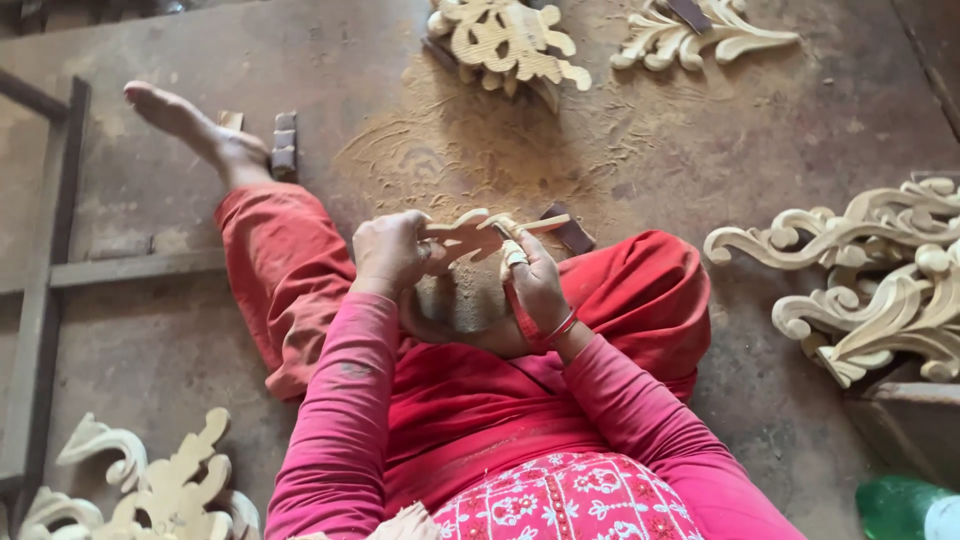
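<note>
Carved wooden ornament (470, 235) — pale, scrolled — held over the lap between both hands. Left hand (392, 252) has its grip closed on the ornament's left end; right hand (535, 285) has its grip closed on the right end, fingers wrapped in tape. Just beyond the grip: sawdust (470, 150) on the floor (150, 190). Farther right of the grip — stacked carved scrolls (880, 280).

Carved scroll piece (470, 235) pale bare wood, matt; floor (700, 150) rough, sawdust-dusted; trousers (290, 270) red cloth.
</note>
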`<action>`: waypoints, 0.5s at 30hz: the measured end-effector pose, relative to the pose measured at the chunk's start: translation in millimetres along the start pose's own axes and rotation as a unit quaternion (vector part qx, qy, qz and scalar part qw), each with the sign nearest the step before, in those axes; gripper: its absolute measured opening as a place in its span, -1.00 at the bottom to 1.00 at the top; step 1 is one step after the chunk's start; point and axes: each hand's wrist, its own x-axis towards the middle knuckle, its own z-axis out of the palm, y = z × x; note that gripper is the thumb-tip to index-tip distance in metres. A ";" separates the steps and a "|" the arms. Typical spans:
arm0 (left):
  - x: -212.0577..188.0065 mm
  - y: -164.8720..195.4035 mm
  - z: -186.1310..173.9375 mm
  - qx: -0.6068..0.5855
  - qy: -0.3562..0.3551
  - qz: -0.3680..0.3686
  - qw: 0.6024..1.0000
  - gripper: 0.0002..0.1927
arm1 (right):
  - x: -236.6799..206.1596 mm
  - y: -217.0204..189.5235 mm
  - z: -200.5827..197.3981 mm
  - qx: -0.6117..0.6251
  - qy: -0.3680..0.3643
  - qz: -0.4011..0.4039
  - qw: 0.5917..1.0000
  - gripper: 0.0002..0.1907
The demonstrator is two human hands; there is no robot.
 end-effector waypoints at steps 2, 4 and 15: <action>-10.3 -10.1 3.1 -0.085 0.000 -0.047 0.995 -0.66 | -3.5 0.1 4.3 -0.054 0.001 -0.005 0.999 -0.54; -16.5 -16.4 12.1 -0.199 0.023 -0.089 0.976 -0.60 | -7.5 -1.6 8.6 -0.156 0.013 -0.020 0.987 -0.56; -23.6 -11.5 40.0 -0.263 0.031 -0.105 0.959 -0.67 | 11.6 -19.2 65.8 -0.572 0.003 -0.061 0.818 -0.52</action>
